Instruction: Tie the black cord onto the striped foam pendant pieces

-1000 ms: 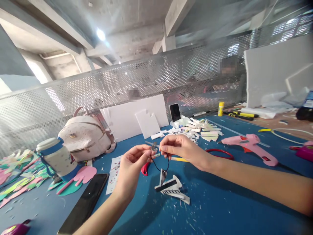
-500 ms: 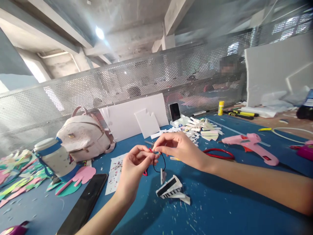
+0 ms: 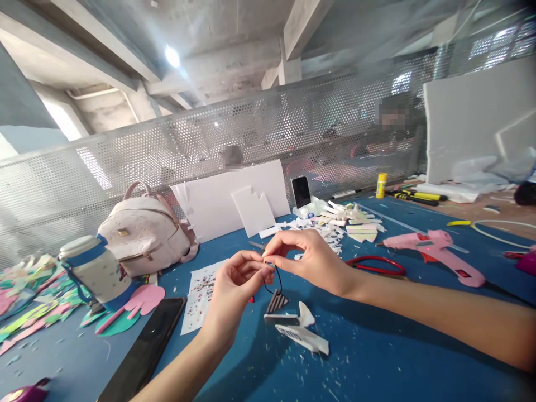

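My left hand [image 3: 239, 285] is closed in a pinch on a thin black cord [image 3: 268, 288] near the middle of the view. From the cord dangles a small black-and-white striped piece [image 3: 277, 302]. White pieces with black markings [image 3: 304, 338] are just below it; whether they hang or touch the table I cannot tell. My right hand [image 3: 312, 261] pinches thumb against forefinger right at the left fingertips. Whatever is between those fingers is too small to make out. A bit of red shows under the left hand.
On the blue table [image 3: 368, 357] lie a black phone [image 3: 144, 346], a speckled paper sheet [image 3: 196, 304], a pink glue gun [image 3: 435, 254], red-handled scissors [image 3: 377, 264] and white scraps [image 3: 330, 220]. A bottle [image 3: 98, 271], a backpack [image 3: 144, 231] and a glue stick [image 3: 381, 185] stand farther back.
The pieces below the cord have turned, and the striped piece now faces me. My right fingers have come closer to the left fingertips, and the red bit between them no longer shows.
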`<action>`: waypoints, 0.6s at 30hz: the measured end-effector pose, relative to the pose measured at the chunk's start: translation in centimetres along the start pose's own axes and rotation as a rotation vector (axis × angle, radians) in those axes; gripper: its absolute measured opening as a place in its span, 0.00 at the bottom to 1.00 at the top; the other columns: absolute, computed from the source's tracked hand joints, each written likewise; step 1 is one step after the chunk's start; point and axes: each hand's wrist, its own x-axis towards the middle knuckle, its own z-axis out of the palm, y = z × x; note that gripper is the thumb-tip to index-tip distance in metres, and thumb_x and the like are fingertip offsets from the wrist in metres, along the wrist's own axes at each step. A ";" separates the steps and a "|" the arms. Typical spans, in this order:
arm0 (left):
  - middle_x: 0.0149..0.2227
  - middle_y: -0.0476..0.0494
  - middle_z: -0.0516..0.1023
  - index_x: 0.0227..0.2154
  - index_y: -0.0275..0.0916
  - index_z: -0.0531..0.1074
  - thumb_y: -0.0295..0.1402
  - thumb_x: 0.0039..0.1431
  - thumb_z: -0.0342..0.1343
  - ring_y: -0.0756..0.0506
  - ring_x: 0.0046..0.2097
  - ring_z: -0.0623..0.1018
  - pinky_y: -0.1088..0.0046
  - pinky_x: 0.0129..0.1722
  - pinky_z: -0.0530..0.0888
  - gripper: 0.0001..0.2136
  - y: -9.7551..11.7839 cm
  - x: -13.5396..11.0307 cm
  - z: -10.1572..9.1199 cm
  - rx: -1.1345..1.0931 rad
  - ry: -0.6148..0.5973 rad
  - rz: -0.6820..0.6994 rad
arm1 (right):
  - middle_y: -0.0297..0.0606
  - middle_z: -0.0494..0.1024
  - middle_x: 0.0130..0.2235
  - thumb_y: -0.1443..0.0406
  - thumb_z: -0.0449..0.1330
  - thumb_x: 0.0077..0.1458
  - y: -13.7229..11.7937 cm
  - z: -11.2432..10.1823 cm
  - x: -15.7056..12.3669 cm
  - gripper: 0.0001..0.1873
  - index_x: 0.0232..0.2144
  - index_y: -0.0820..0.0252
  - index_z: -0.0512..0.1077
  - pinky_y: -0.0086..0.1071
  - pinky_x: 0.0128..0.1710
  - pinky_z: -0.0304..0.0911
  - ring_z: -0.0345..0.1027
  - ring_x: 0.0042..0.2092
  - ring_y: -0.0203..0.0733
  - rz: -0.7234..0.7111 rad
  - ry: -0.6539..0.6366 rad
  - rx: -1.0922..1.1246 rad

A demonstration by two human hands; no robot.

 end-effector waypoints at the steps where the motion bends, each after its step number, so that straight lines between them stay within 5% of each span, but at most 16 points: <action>1: 0.29 0.47 0.81 0.35 0.36 0.75 0.35 0.52 0.70 0.50 0.32 0.77 0.80 0.33 0.72 0.12 0.0 0.0 0.0 -0.005 -0.005 -0.014 | 0.35 0.80 0.33 0.67 0.64 0.59 0.0 0.0 0.0 0.02 0.34 0.60 0.77 0.30 0.34 0.69 0.74 0.33 0.36 -0.017 -0.001 -0.027; 18: 0.29 0.43 0.81 0.31 0.33 0.79 0.35 0.47 0.73 0.50 0.30 0.79 0.75 0.36 0.76 0.13 -0.7 0.4 -0.7 -0.316 -0.052 -0.224 | 0.38 0.77 0.35 0.64 0.57 0.66 0.5 -0.1 0.2 0.07 0.36 0.58 0.73 0.33 0.36 0.64 0.69 0.36 0.39 -0.320 -0.067 -0.397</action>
